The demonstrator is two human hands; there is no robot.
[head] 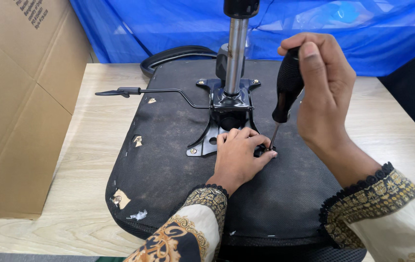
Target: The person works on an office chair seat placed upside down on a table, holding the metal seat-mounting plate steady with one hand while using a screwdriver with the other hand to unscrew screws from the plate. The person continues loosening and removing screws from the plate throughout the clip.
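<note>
On pale wood table (86,160), right hand (324,92) grips ribbed black screwdriver (287,87).

I see a big cardboard box (18,102) standing at the left edge of the wooden table (91,160). Behind the table hangs a crinkled blue tarp (168,24), filling the background.

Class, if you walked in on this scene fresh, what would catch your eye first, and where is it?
At centre, the right hand holds a black-handled screwdriver upright, its tip down beside the left hand, which rests on a black metal bracket. The bracket sits on an upturned chair seat on a wooden table.
</note>
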